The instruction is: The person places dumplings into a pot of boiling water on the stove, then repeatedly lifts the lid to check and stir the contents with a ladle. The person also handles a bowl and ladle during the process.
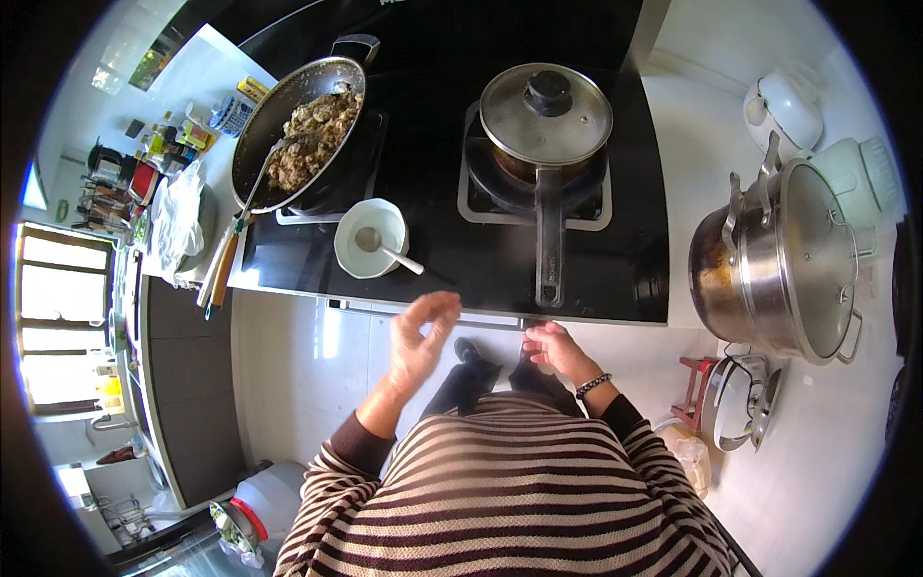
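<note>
My left hand (422, 332) hovers just off the front edge of the black glass cooktop (447, 267), fingers bent and holding nothing. Close by stands a white bowl (350, 252) with a metal spoon (396, 258) leaning in it. My right hand (559, 350) is near the same edge, loosely curled with nothing visible in it, below the end of a black saucepan handle (549, 245). That saucepan (512, 169) sits on the right burner under a fogged glass lid (515, 122). A frying pan (252, 137) at left holds cooked minced food (317, 137) and a long-handled metal utensil (259, 177).
A tall steel steamer pot (764, 260) with a glass lid stands on the right counter, near a white lidded container (793, 108). Bottles (159, 141), a blue-and-white jar (231, 115) and a plastic bag (180, 216) crowd the left counter. A red stool (696, 393) is low on the right.
</note>
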Demonstrator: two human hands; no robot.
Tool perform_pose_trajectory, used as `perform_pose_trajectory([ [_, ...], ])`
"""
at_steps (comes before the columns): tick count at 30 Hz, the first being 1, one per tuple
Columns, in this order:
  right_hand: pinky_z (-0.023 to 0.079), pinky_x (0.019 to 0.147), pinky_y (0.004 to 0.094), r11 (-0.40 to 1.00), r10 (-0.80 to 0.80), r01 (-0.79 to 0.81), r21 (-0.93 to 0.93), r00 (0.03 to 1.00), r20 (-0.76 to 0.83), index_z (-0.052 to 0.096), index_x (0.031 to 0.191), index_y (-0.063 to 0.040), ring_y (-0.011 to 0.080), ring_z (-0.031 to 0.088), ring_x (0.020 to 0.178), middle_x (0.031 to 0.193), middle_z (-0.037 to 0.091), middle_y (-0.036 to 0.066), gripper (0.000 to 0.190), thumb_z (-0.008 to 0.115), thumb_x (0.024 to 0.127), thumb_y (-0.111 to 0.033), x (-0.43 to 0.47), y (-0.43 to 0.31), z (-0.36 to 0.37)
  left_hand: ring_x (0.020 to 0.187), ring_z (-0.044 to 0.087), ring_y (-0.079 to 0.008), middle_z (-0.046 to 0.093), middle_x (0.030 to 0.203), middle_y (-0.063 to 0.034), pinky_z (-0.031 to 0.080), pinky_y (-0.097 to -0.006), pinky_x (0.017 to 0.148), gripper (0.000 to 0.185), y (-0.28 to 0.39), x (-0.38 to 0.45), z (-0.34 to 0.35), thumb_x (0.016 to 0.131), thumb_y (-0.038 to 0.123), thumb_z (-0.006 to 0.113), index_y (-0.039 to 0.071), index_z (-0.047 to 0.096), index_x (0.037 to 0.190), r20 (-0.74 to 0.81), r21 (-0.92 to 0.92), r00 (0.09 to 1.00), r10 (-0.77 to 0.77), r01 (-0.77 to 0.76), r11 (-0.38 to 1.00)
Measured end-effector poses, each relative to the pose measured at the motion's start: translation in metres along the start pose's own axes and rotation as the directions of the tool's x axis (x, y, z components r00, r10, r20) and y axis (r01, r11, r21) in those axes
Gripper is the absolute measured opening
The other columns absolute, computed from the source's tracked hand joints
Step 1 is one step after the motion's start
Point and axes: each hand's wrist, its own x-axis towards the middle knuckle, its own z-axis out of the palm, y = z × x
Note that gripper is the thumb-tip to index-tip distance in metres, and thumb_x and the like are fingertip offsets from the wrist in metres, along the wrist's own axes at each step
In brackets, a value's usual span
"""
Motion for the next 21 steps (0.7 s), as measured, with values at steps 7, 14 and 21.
perform_pose_trajectory([
  [7,0.051,0.073,0.0334,0.996,-0.005,0.005,0.084,1.000,-0.003,0.057,0.105,-0.010,0.0164,0.060,0.091,0.103,0.063,0.005,0.025,0.062,0.089,-0.028,0.014,0.008,0.011,0.084,0.065,-0.0156,0.068,0.090,-0.0094,0.052,-0.0287,0.078,0.018,-0.032,-0.049,0.014,0.091,0.009,0.059,-0.003,0.064,0.104,0.133,0.009,0.979,-0.156,0.156,0.988],
  [14,0.050,0.070,0.0313,0.979,-0.059,0.072,0.191,0.996,-0.074,0.059,0.106,-0.009,0.0149,0.060,0.089,0.101,0.065,0.004,0.031,0.055,0.092,-0.037,0.037,0.038,0.004,0.085,0.064,-0.0147,0.068,0.090,-0.0092,0.052,-0.0275,0.078,0.017,-0.056,-0.082,-0.022,0.091,0.007,0.058,-0.004,0.064,0.104,0.107,-0.024,0.981,-0.163,0.167,0.986],
  [21,0.047,0.078,0.0390,0.877,-0.089,0.153,0.455,0.983,-0.160,0.059,0.104,-0.007,0.0202,0.060,0.092,0.103,0.064,0.006,0.042,0.052,0.090,-0.047,0.034,0.047,0.015,0.082,0.066,-0.0137,0.070,0.088,-0.0103,0.052,-0.0276,0.077,0.018,-0.088,-0.129,-0.057,0.088,0.004,0.057,-0.001,0.064,0.104,0.062,-0.097,0.974,-0.219,0.225,0.970],
])
